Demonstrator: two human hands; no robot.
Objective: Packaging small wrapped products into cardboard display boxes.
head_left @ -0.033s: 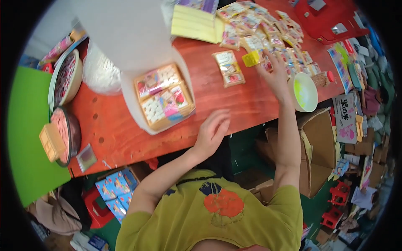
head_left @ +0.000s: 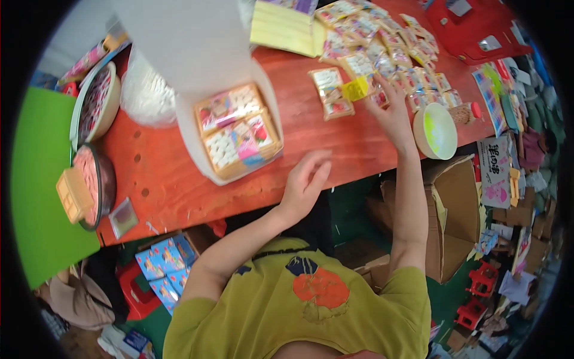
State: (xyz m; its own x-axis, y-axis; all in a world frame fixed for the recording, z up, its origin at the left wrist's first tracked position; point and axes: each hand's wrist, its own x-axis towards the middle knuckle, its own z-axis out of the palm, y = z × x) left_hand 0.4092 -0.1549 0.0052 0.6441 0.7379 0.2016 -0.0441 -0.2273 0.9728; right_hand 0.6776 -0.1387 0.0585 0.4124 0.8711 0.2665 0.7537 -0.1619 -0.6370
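— Right hand [head_left: 391, 110]: where is it seen, and in what state?

— It is stretched out toward one o'clock, over the near edge of the spread of small packets [head_left: 388, 45] laid across the orange desk [head_left: 335, 149]. The fingers are bent down onto a packet at the edge of that spread, just beside a yellow packet [head_left: 357, 88]. Whether anything is actually gripped cannot be told; the palm is turned away.

— And the left hand [head_left: 306, 179]?

— It is held open with fingers loosely spread, nothing grasped, at the near edge of the desk around the centre of the view. It is found just to the right of an open box [head_left: 238, 133] in which flat packets are packed side by side.

— What is placed between the two hands?

— Two packets [head_left: 330, 93] are laid one against the other on bare desk, at about twelve o'clock from the left hand and just left of the yellow packet.

— What else is carried by the desk?

— A pale bowl [head_left: 435, 131] with a yellow-green inside is set at the desk's near edge, at about four o'clock from the right hand. A yellow pad [head_left: 284, 27] is seen at twelve o'clock, a white bag [head_left: 146, 93] at ten o'clock, and two round bowls [head_left: 92, 107] at nine o'clock. A brown cardboard box [head_left: 454, 209] is set on the floor below the pale bowl.
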